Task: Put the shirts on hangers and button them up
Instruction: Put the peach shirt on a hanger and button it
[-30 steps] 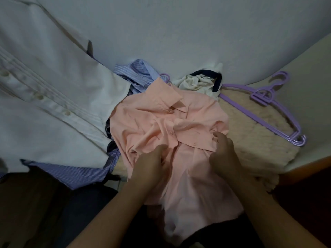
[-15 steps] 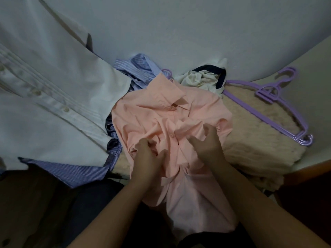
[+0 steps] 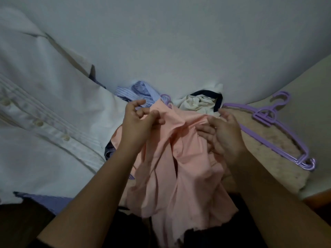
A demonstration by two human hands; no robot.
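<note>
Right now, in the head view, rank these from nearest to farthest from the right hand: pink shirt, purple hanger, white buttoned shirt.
1. Pink shirt: gripped by the right hand.
2. Purple hanger: just to its right.
3. White buttoned shirt: far left, beyond the left hand.

Both forearms come in from the bottom of the frame and go up toward the centre, bare, no sleeves visible. Left hand [image 3: 138,120] is at centre-left, wrist bent a bit, fingers curled, thumb & fingers pinching a fold of the peach shirt [image 3: 179,158] near its top edge. Right hand [image 3: 223,133] is at centre-right, about the same height, back of hand toward the camera, fingers curled into the cloth and gripping it. The hands are apart, w/ fabric stretched between them.
</note>
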